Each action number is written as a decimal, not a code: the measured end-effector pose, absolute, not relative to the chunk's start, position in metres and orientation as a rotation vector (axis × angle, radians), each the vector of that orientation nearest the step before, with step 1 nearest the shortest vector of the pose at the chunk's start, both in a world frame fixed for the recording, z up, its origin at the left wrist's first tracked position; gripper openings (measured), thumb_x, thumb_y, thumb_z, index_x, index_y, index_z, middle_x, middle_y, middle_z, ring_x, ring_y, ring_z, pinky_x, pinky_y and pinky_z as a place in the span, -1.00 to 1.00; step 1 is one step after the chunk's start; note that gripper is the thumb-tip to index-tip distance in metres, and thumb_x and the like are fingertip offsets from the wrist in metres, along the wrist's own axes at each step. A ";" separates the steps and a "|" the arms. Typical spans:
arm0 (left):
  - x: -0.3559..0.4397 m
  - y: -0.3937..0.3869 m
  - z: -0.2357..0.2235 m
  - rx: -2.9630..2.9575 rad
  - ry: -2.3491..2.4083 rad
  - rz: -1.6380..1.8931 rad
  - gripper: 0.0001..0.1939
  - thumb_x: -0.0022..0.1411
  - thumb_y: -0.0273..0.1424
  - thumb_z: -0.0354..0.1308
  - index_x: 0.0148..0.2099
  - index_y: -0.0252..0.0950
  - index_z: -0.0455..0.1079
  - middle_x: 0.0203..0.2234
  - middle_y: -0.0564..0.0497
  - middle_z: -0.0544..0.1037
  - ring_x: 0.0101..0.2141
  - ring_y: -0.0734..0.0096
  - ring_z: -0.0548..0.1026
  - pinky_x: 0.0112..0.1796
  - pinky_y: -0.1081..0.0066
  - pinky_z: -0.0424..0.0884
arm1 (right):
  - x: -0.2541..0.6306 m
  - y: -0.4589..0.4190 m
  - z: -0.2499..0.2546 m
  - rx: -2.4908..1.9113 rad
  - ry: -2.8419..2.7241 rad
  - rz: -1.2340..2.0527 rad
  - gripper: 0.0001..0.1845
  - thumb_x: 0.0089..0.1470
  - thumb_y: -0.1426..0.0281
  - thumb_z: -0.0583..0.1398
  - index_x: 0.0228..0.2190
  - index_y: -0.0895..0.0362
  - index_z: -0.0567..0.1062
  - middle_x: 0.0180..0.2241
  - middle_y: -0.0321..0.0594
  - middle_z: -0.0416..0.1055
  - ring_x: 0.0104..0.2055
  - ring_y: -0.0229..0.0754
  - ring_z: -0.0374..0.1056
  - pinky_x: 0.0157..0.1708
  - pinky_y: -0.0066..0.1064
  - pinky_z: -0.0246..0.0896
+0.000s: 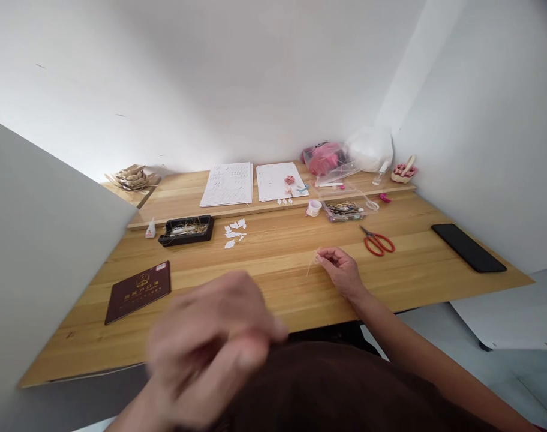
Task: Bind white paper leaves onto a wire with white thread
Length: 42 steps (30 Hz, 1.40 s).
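My right hand (340,269) rests on the wooden table (273,282) with its fingertips pinched on a short pale thread or thin wire (313,263). My left hand (210,348) is close to the camera and smeared by motion, with the fingers curled inward; what it holds, if anything, cannot be made out. Red-handled scissors (378,242) lie just to the right of my right hand. Small white paper cut-outs (235,233) lie farther back at the middle.
A black tray (186,230) and a small glue bottle (150,228) sit at the left, a dark red booklet (138,291) nearer me. Two printed sheets (251,183), a bead box (345,210), pink material in bags (327,159) line the back. A black phone (468,247) lies right.
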State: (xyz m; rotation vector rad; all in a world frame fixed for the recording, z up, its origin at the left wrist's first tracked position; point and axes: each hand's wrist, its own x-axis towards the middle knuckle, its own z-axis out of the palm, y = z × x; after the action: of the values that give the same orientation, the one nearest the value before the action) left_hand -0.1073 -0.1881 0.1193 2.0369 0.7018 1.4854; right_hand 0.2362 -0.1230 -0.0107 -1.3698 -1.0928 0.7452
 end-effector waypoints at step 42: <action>-0.245 0.009 0.076 1.482 1.968 1.328 -0.82 0.26 -0.33 0.24 -0.18 -0.33 0.60 -0.23 -0.09 0.70 -0.19 0.28 0.61 -0.06 0.34 0.48 | 0.262 -0.122 -0.026 -1.667 -1.707 0.658 -0.60 0.02 -0.06 0.30 -0.23 -0.09 0.70 -0.12 -0.15 0.68 -0.06 0.18 0.60 -0.03 0.01 0.52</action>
State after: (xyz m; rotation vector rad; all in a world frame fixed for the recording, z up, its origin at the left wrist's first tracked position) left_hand -0.2452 0.0086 0.0757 1.4820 1.9678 1.3275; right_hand 0.2623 -0.1219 -0.0262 -1.6666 -1.7067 0.6577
